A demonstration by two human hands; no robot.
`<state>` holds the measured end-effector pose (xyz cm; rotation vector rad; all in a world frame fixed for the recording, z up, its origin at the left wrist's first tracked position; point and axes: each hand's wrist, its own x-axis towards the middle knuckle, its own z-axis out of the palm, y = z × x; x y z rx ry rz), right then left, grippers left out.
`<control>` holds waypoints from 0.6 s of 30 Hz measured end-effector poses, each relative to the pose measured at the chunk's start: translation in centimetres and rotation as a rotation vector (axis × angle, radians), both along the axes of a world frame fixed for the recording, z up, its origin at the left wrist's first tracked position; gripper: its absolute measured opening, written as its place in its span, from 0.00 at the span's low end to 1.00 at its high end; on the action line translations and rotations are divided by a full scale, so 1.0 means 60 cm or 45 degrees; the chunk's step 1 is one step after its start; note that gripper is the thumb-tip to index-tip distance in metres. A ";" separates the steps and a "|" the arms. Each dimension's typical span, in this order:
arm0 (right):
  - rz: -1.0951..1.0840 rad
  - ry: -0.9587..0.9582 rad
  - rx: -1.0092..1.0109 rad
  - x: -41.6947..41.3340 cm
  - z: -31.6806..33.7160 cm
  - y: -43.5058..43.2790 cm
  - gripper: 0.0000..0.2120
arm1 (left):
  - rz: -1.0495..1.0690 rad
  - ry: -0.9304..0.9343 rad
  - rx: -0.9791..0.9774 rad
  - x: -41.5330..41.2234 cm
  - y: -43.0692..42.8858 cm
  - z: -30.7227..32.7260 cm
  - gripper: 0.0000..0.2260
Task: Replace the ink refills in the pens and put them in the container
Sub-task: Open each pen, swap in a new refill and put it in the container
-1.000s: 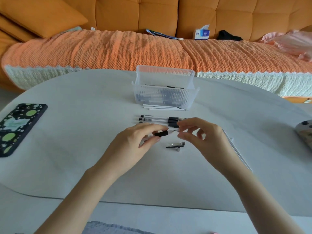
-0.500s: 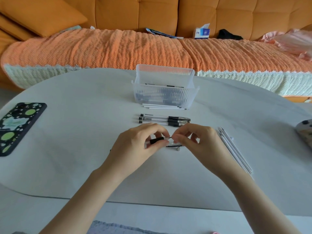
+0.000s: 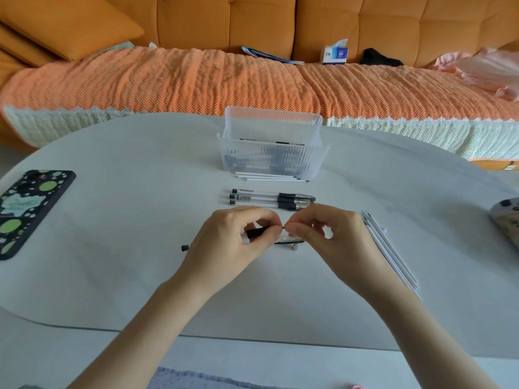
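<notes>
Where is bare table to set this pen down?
Bare: between phone and left hand; also left of container. Crowded: container down to the pens, and right hand out to the refills.

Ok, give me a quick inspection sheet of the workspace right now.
Surface: white table.
Job's things: pens in container; refills before it; three pens in a row; more refills at right; cap by right hand.
Clutter: phone at left.
Hands: left hand grips pen; right hand pinches its tip end.
Cables: nothing seen.
Surroundings: orange sofa, tissue box.
</notes>
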<state>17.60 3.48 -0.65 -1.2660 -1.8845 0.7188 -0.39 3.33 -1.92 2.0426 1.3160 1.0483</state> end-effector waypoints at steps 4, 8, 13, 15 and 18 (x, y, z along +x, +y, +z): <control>0.049 -0.083 0.184 0.005 -0.009 0.003 0.04 | -0.045 -0.111 -0.224 -0.003 0.000 0.012 0.03; 0.114 -0.150 0.362 0.010 -0.013 0.003 0.03 | -0.142 -0.226 -0.447 -0.006 0.001 0.024 0.04; 0.147 -0.166 0.428 0.010 -0.015 0.003 0.02 | -0.162 -0.286 -0.557 -0.010 0.000 0.030 0.04; 0.119 -0.116 0.300 0.007 -0.013 0.002 0.03 | -0.105 -0.210 -0.459 -0.009 -0.001 0.026 0.04; 0.074 -0.007 0.012 0.004 -0.008 0.001 0.04 | 0.003 -0.011 -0.246 -0.007 -0.004 0.016 0.04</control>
